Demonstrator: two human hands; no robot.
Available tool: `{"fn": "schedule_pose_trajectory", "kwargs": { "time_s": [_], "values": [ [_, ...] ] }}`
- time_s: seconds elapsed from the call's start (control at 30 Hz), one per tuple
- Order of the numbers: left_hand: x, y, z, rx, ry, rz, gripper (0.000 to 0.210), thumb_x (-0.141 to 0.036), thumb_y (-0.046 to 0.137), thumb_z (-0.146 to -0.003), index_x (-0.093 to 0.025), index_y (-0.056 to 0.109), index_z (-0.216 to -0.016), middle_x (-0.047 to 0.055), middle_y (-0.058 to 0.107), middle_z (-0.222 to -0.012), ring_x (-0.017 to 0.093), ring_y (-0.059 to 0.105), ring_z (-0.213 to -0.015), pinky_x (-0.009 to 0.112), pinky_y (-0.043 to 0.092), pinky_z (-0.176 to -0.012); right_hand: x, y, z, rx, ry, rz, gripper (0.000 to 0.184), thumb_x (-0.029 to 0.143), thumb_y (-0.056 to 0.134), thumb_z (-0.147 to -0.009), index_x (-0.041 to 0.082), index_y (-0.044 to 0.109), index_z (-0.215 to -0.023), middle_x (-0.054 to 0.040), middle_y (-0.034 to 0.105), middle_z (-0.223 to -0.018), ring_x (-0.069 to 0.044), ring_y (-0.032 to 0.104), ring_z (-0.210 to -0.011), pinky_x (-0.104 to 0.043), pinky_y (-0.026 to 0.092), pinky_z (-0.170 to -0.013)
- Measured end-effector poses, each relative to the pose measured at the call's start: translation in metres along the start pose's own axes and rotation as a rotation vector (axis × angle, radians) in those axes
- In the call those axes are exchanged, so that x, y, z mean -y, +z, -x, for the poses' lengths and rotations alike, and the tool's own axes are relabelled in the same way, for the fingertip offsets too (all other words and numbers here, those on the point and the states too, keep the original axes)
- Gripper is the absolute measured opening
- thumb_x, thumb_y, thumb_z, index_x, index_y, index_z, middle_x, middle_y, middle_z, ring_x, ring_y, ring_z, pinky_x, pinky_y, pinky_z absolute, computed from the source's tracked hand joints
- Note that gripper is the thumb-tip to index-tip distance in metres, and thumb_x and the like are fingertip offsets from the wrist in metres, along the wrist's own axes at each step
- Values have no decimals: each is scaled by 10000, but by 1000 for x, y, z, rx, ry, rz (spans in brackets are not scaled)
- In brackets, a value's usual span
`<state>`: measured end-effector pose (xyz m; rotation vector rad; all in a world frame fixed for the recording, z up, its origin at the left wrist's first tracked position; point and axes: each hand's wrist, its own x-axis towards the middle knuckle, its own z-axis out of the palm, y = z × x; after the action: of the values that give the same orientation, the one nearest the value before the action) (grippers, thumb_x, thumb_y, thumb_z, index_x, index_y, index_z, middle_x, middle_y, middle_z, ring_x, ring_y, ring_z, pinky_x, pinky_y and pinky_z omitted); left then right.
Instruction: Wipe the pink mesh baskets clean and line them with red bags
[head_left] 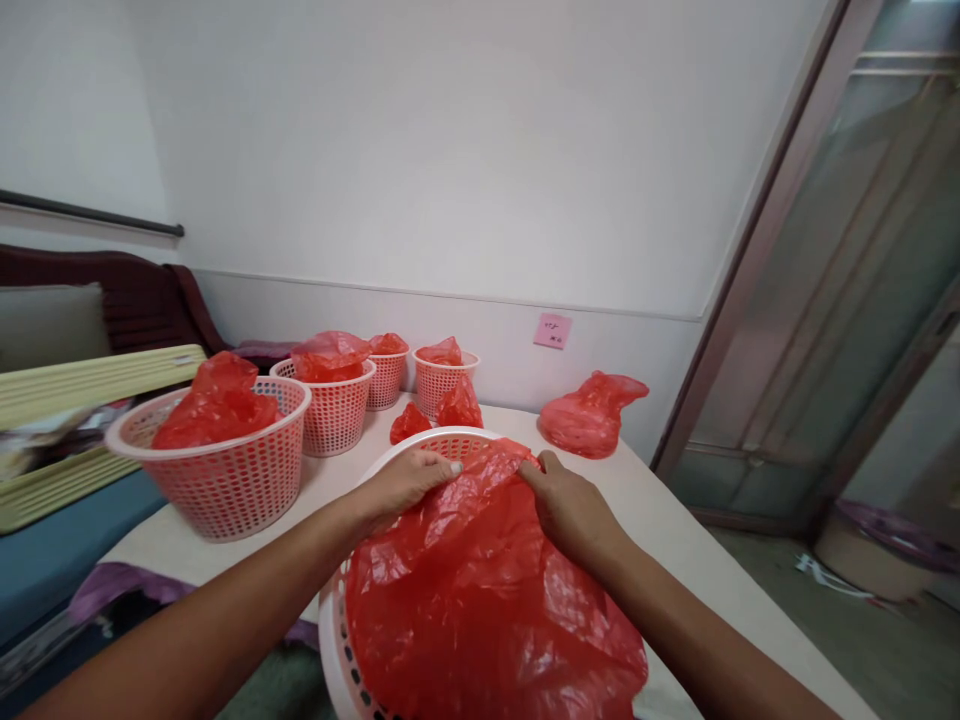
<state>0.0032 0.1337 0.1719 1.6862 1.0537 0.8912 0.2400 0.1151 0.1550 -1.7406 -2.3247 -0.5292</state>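
Note:
A large red plastic bag (495, 600) is spread over the front of a pink perforated basket (335, 640) close to me, covering much of its opening. My left hand (412, 485) pinches the bag's upper edge, thumb on top, near the basket's far rim. On the other side my right hand (566, 500) grips the same edge between thumb and curled fingers. Just behind this basket lie crumpled pieces of red plastic bag (459, 404). What is inside the near basket is hidden by the bag.
Several similar baskets (225, 490) with red bags in them stand at the left and back of the white table (720, 580). A bunched red bag (589, 415) rests at the back right. Behind is a wall with a pink note (553, 331); a glass door (810, 260) is at right.

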Motion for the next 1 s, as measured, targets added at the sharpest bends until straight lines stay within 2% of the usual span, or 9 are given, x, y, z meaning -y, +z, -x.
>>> {"fn": "schedule_pose_trajectory", "kwargs": {
  "time_s": [0.13,0.23,0.33,0.43,0.57,0.7,0.87,1.0],
  "values": [
    [-1,-2,-4,-81,-8,33,259,-451,575,-789,-195,541,-785,-49,544,-601,92,462,-475,241,353,-488,0,0,3,2,-6,-2,390,58,356,-818,252,521,-1114,-50,486,-935,-112,472,-621,-254,162,-490],
    [-8,-16,-10,-137,50,-44,228,-377,586,-814,-185,526,-708,-83,454,-567,60,372,-452,220,288,-470,1,-1,4,-13,-19,-8,444,48,363,-811,269,504,-1169,-47,475,-941,-108,460,-616,-255,152,-491],
    [-15,-28,-15,-84,106,-132,192,-311,566,-838,-184,529,-698,-82,470,-555,72,418,-451,226,319,-471,4,-2,3,-32,-38,-17,460,35,368,-804,275,499,-1173,-41,464,-940,-110,460,-632,-248,155,-494],
    [-19,-28,-14,-54,163,-216,152,-287,529,-846,-202,506,-721,-76,503,-558,97,470,-459,248,353,-482,8,-5,3,-32,-48,-11,368,41,379,-804,250,525,-1070,-36,460,-920,-119,462,-645,-244,168,-496],
    [-21,-19,-9,-210,340,-374,150,-271,489,-873,-223,489,-731,-59,512,-642,118,478,-602,282,351,-605,11,-8,2,-26,-51,-2,380,58,382,-825,264,527,-1108,-40,473,-940,-132,479,-651,-245,183,-500],
    [-19,-25,-16,-303,435,-504,160,-265,529,-874,-209,545,-725,-39,539,-699,136,488,-670,307,339,-664,11,-8,3,-28,-50,-32,440,64,385,-847,283,511,-1208,-68,502,-1038,-167,541,-763,-240,243,-536],
    [-7,-38,-32,-423,409,-486,197,-283,550,-884,-186,539,-713,-47,507,-678,129,481,-641,300,369,-646,11,-2,5,-53,-81,-95,531,18,376,-833,284,480,-1280,-112,475,-1250,-214,555,-1003,-248,357,-635],
    [3,-41,-36,-477,314,-374,244,-308,579,-880,-185,510,-680,-69,466,-616,107,445,-567,275,374,-591,11,3,5,-61,-81,-130,572,-9,372,-802,287,489,-1277,-102,490,-1243,-213,564,-1013,-249,383,-647]
  ]
}}
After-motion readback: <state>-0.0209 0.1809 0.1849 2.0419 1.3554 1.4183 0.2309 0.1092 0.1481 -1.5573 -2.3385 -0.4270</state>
